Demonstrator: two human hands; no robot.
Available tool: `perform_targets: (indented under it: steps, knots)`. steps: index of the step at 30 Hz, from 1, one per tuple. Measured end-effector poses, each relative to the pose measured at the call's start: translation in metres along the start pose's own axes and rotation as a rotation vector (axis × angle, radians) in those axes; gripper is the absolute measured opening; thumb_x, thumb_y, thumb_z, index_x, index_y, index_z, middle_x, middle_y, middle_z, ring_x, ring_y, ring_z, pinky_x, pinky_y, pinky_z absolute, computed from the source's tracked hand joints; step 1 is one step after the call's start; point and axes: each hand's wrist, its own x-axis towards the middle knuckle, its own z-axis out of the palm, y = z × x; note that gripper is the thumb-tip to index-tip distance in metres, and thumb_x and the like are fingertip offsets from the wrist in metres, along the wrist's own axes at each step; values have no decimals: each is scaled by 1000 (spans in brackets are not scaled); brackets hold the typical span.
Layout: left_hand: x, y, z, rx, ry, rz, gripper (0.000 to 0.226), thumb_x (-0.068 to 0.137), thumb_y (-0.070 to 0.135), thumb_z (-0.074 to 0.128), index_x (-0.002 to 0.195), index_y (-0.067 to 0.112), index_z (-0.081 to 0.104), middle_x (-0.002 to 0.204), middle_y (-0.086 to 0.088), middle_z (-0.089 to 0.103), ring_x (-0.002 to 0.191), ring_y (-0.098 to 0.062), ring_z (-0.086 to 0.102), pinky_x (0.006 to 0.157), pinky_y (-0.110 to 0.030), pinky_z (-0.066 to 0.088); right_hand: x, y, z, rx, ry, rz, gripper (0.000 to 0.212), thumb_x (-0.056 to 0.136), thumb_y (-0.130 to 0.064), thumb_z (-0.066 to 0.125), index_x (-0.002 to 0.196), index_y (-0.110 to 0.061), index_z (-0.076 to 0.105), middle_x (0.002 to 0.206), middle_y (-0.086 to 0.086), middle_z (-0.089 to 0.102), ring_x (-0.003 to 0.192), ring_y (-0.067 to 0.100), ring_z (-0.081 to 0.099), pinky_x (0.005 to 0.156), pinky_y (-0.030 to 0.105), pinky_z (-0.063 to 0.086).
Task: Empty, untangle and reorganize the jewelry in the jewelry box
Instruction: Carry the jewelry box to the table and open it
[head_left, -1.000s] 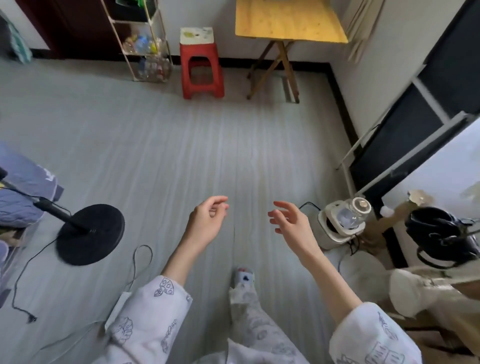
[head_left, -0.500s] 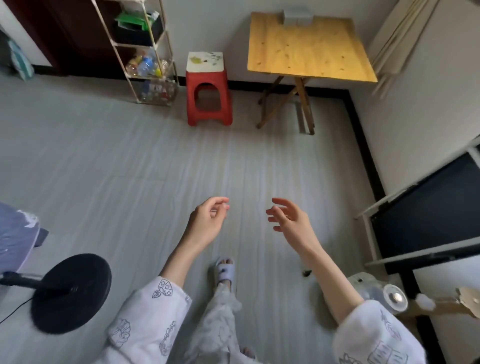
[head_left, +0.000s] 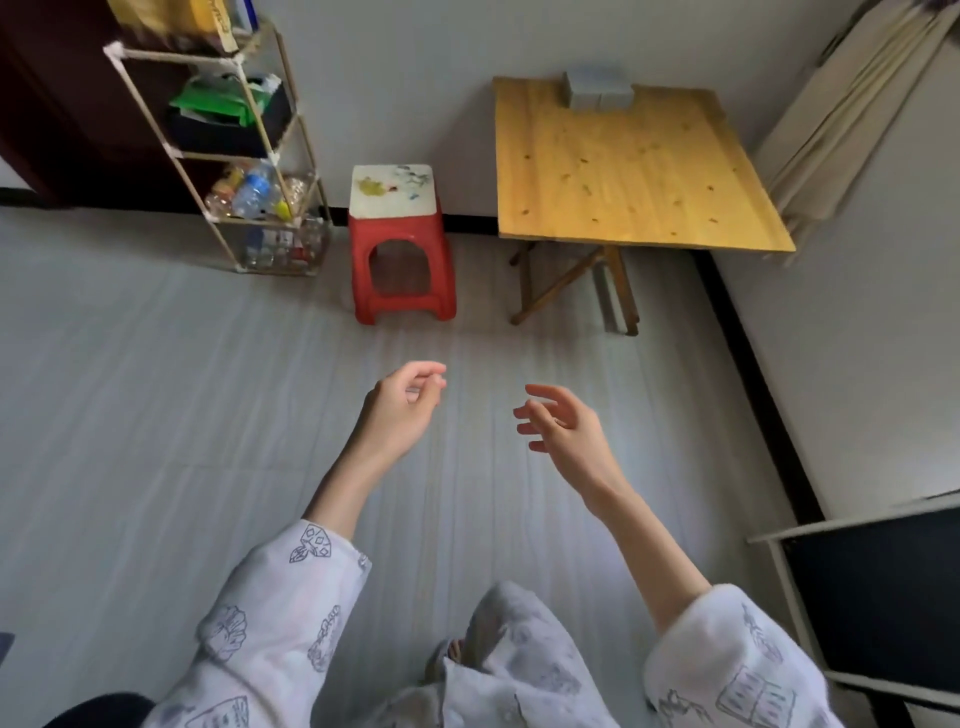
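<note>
We hold both hands out over the grey floor (head_left: 156, 415) in the middle of the frame, the left hand (head_left: 402, 408) loosely curled with thumb and fingertips nearly meeting on nothing, the right hand (head_left: 563, 423) spread and relaxed, also empty. The small grey box (head_left: 597, 89), which we judge to be the jewelry box, sits at the far edge of the wooden folding table (head_left: 623, 171) against the wall, up and to the right of both hands with its long side across the frame, so the right hand is nearer. The red stool (head_left: 397, 249) stands just left of the table, and the floor between is open for stepping in.
</note>
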Motion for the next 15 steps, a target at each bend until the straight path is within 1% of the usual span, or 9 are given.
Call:
perform_targets:
  steps: [4,7,9,12,15]
  knots:
    - [88,7,-11,0,-17,-4,15,93,14,47,96,25,57,94,1,63,90,-22,63,88,-41,49,88,-25,9,-15,-1,8,21,94,-19,46,114,-18,54,99,3,65,88,16,64,82,35,52]
    - [160,13,-17,7,-23,-14,16,93,13,47,96,24,57,94,1,63,86,-18,63,86,-38,49,164,-43,17,-13,-5,4,21,93,-18,47,113,-19,54,99,3,66,86,14,64,81,33,52]
    - [213,20,-22,16,-17,-9,16,92,13,47,97,23,58,96,0,63,88,-18,62,85,-36,48,219,-57,24,-9,-14,-8,23,93,-19,47,114,-19,54,99,3,66,86,13,64,81,32,52]
    - [288,38,-31,30,-15,-12,16,93,13,46,101,20,58,100,-3,63,91,-19,61,82,-30,46,296,-84,32,-13,-30,-21,24,93,-19,48,116,-16,54,102,7,66,88,16,65,81,35,53]
    - [354,56,-43,51,-17,-13,18,93,13,46,103,18,59,103,-5,62,93,-18,61,82,-27,46,362,-113,39,-10,-52,-33,20,93,-20,48,112,-20,55,101,6,66,90,18,65,80,34,53]
